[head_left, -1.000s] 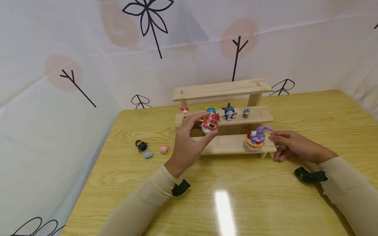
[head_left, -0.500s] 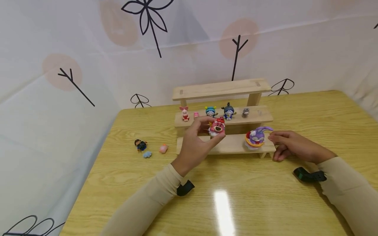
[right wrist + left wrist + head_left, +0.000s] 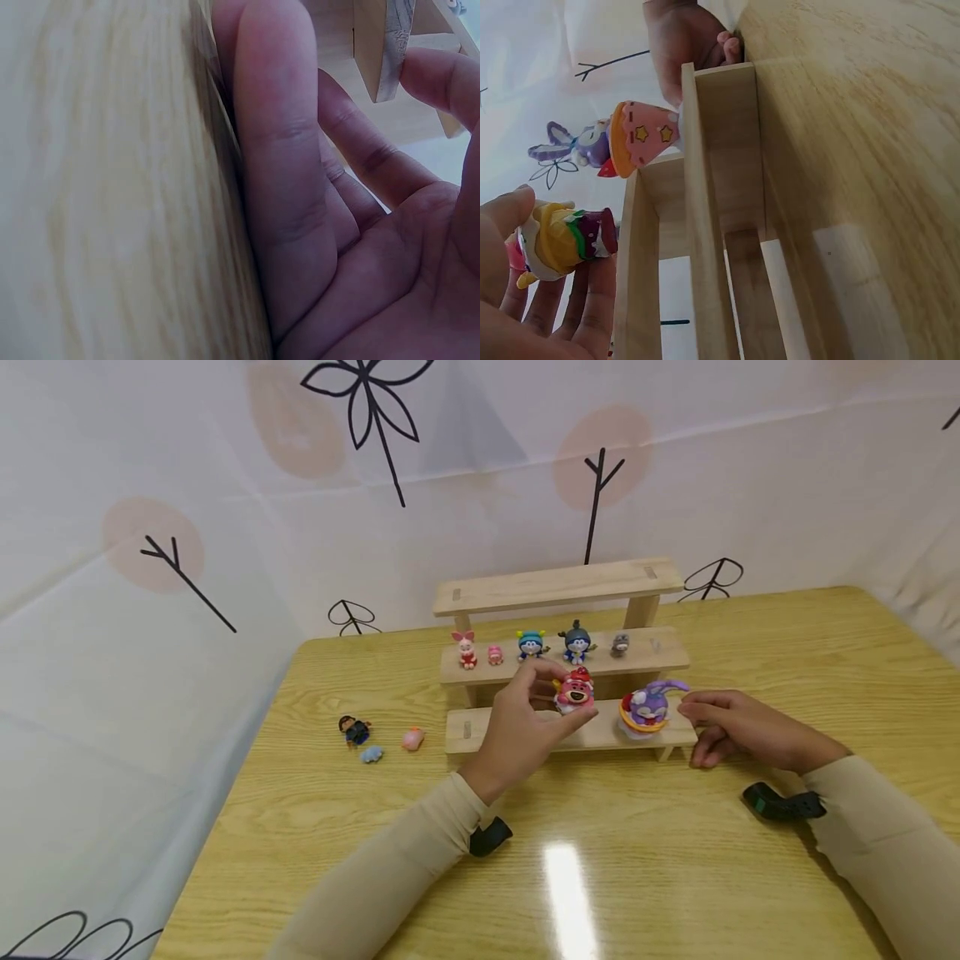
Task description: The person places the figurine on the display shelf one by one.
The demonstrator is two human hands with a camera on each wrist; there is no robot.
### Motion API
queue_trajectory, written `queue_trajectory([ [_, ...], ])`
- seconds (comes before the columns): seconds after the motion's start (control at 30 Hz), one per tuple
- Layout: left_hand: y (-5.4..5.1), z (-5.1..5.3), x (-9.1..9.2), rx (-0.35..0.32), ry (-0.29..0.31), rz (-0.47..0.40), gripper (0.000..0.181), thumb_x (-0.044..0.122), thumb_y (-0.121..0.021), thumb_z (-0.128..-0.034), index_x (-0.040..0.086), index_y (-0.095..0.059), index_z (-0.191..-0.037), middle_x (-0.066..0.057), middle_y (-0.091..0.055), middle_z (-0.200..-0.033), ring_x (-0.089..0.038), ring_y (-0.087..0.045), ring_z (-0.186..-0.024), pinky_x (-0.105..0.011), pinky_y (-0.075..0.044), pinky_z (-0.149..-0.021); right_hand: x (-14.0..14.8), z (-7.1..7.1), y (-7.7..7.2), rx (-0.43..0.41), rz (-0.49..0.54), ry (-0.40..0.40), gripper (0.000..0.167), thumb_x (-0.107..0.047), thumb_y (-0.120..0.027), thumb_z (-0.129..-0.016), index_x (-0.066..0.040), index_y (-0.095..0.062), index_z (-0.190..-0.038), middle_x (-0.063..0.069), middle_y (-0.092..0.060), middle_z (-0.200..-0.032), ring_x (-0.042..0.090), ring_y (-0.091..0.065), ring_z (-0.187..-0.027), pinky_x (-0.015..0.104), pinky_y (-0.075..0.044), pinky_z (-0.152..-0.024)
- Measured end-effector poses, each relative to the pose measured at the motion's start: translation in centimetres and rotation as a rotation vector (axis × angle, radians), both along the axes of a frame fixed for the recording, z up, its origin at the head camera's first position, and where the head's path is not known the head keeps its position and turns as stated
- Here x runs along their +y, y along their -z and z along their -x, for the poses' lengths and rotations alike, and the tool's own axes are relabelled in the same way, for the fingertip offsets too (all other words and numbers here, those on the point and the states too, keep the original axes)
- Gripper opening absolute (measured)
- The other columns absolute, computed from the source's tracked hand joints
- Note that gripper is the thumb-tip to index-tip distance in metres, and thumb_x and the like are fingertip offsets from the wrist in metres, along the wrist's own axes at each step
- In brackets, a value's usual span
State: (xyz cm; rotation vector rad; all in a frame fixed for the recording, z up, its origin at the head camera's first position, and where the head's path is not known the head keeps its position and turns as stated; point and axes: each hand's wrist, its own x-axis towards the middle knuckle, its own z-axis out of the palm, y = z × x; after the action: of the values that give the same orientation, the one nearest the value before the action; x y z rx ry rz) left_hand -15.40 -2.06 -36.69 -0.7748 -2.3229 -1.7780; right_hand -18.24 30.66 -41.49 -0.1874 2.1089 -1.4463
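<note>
I log the stepped shelf (image 3: 558, 587) as smooth, matt, pale wood. Table (image 3: 300, 827) around it: wood-grained, glossy, bright reflection in front. Bear figurine (image 3: 576, 695) near the shelf, rabbit figurine (image 3: 651, 707) on its lowest step: smooth, plastic-looking. Backdrop (image 3: 480, 502) behind it: creased matt cloth.

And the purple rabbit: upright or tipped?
Upright: in the left wrist view, the purple rabbit stands base-down on the lowest shelf, ears pointing away.

Lettering, brands, numbers: none legible in any of the three views. Sign-like marks only: two yellow stars (image 3: 666, 134) on the pink cup (image 3: 649, 142) of the purple rabbit figurine (image 3: 595, 142), 10 o'clock, left wrist view; black flower drawing (image 3: 363, 375) on white cloth (image 3: 487, 527), 11 o'clock, head view
</note>
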Motion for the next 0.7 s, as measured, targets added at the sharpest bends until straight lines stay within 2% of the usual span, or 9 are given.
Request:
queue_trajectory([
  [0.17,0.5,0.2,0.8,-0.032,-0.008,0.028,0.042,0.017,-0.081,-0.086,0.012,-0.055,-0.119,-0.003,-0.062,-0.115,-0.008,-0.062,-0.097,-0.021,-0.057,-0.082,0.0,0.1,0.1,-0.006,0.003,0.01,0.044,-0.036,-0.035,-0.111,0.004,-0.039,-0.128,0.014,-0.072,-0.079,0.025,-0.074,-0.075,0.039,-0.062,-0.07],
  [0.4,1.0,0.3,1.5,-0.05,-0.015,0.059,0.041,0.015,-0.081,-0.0855,0.01,-0.052,-0.114,-0.006,-0.061,-0.114,-0.011,-0.062,-0.099,-0.018,-0.058,-0.077,0.0,0.1,0.0,-0.006,0.009,0.007,0.042,-0.036,-0.036,-0.111,0.003,-0.041,-0.125,0.014,-0.071,-0.079,0.025,-0.074,-0.075,0.039,-0.062,-0.069],
  [0.53,1.2,0.3,1.7,-0.073,-0.021,0.09,0.041,0.016,-0.081,-0.0856,0.01,-0.051,-0.113,-0.006,-0.06,-0.113,-0.012,-0.065,-0.093,-0.017,-0.057,-0.075,-0.1,0.1,0.0,-0.004,0.02,0.001,0.039,-0.036,-0.036,-0.11,0.001,-0.043,-0.121,0.014,-0.072,-0.078,0.025,-0.074,-0.075,0.039,-0.062,-0.07],
  [0.7,1.5,0.3,2.0,-0.098,-0.033,0.128,0.043,0.017,-0.081,-0.0853,0.01,-0.05,-0.115,-0.006,-0.061,-0.112,-0.007,-0.066,-0.086,-0.016,-0.057,-0.073,0.0,0.1,0.0,0.001,0.019,-0.004,0.037,-0.035,-0.036,-0.111,0.0,-0.044,-0.118,0.014,-0.071,-0.078,0.026,-0.074,-0.075,0.039,-0.062,-0.069],
])
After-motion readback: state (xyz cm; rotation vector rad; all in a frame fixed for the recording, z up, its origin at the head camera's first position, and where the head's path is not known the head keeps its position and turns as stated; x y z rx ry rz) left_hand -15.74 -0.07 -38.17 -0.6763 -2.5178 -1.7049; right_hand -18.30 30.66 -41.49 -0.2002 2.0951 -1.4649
